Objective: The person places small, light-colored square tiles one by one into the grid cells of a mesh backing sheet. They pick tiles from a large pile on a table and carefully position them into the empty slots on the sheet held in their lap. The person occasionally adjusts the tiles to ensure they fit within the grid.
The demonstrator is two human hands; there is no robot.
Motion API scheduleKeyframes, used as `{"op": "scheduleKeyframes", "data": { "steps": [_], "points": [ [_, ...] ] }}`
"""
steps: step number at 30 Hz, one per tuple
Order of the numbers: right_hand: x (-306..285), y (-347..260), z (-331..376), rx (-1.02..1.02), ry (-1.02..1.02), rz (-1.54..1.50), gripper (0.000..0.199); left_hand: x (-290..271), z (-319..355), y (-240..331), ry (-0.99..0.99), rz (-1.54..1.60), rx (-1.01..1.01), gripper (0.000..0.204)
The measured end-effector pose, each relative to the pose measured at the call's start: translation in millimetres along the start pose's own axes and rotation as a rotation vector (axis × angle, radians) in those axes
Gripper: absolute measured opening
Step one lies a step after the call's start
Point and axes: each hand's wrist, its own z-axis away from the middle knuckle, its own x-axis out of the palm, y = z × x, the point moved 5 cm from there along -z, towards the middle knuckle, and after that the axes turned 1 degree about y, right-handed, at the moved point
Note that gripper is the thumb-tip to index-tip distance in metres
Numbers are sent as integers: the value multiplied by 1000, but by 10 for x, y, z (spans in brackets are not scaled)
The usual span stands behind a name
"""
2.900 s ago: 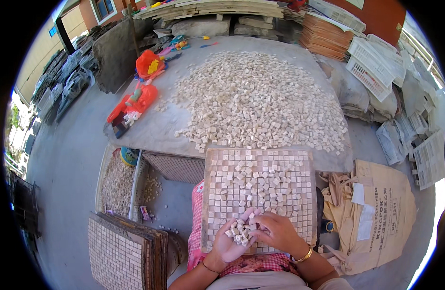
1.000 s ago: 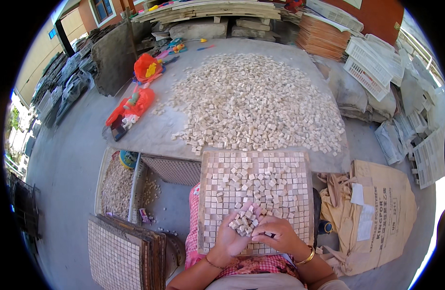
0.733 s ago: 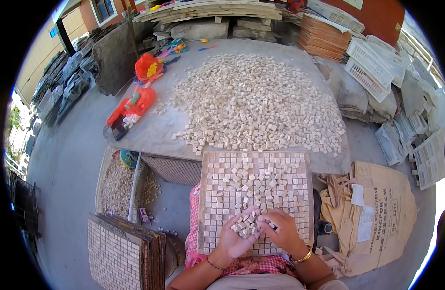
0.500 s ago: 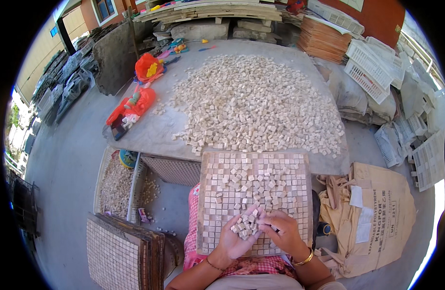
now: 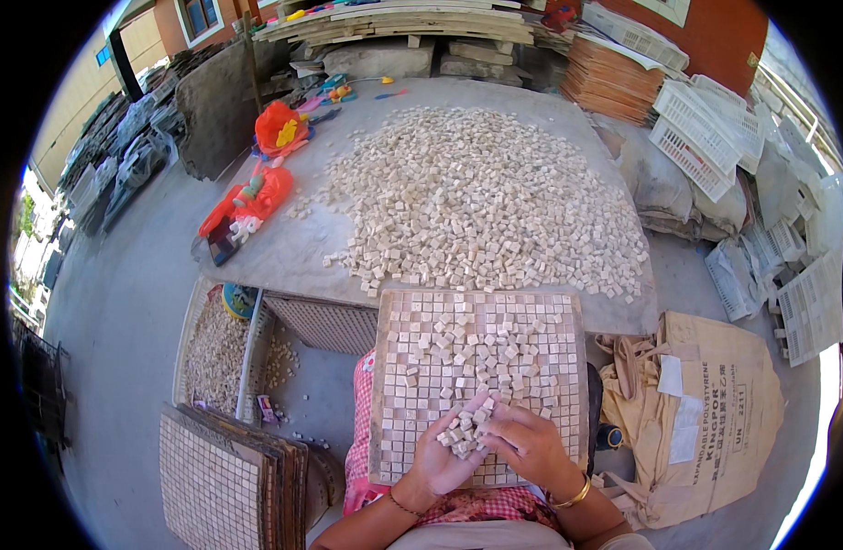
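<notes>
Right of tray (image 5: 379,394): tan sack (image 5: 726,431), dark lettering (image 5: 706,412).

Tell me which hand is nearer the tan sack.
Right: the right hand is left of the tan sack; the left hand, cupping small cubes, is farther left.

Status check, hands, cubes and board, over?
Left hand cupped, holding small cubes. Right hand close beside them, grip unclear. Board beneath, partly filled; loose cubes scattered across its middle.
</notes>
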Motion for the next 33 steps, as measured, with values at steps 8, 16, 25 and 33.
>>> {"op": "scheduleKeyframes", "data": {
  "steps": [8, 16, 25, 33],
  "points": [
    [141, 45, -40, 151, -152, 34, 22, -47, 20, 14, 230, -241, 81, 53],
    [180, 305, 15, 331, -47, -400, 16, -10, 20, -1, 240, -216, 69, 56],
    [144, 274, 24, 494, -57, -1466, 29, -100, -33, 88, 168, -48, 138, 50],
    [212, 331, 121, 694, -70, -1374, 45, -73, -22, 114, 211, -100, 130, 48]
  ]
}}
